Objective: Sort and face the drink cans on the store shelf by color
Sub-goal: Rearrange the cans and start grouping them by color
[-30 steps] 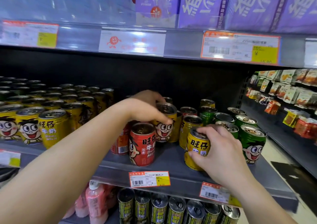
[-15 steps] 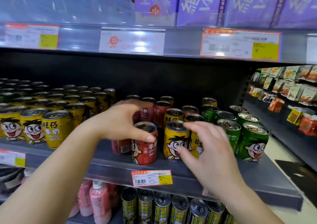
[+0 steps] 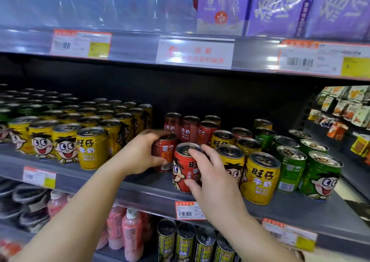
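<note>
Gripping front red can (image 3: pixel 185 169) now, right hand (image 3: pixel 212 173) off yellow

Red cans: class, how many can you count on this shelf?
6. The front red can is in the right hand; a second red can, behind it, in the left hand; three stand at the back; one sits rightward behind yellow cans. Others may be hidden.

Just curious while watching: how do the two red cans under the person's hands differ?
The front red can shows its cartoon face; the rear red can shows barcode and QR code. The right hand holds the front one near the shelf edge; the left hand holds the rear one, further back. Both stand upright.
</note>
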